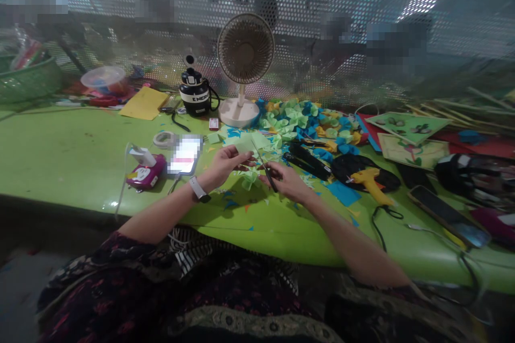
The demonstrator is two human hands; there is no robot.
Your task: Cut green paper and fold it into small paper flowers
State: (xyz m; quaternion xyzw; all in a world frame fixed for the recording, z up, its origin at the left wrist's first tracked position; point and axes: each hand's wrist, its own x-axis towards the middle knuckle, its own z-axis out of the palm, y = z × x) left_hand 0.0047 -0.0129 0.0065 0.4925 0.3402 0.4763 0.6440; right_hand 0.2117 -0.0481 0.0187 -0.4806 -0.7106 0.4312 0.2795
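Observation:
In the head view my left hand (231,163) has its fingers closed on a piece of light green paper (244,144). My right hand (290,181) grips dark-handled scissors (269,178), their thin blades pointing up and away, close to the paper's right side. Whether the blades touch the paper I cannot tell. Just under the hands lies a curled light green paper piece (250,179). Small blue, orange and green scraps (231,203) are scattered on the green table (80,155). Behind my right hand is a heap of cut green, blue and yellow paper shapes (295,118).
A fan (245,53) and a black bottle (195,94) stand at the back. A lit phone (185,155), a tape roll (163,140) and a purple device (147,172) lie left. Rightward are a black stapler (309,161), a yellow glue gun (370,182) and another phone (448,214) with cables.

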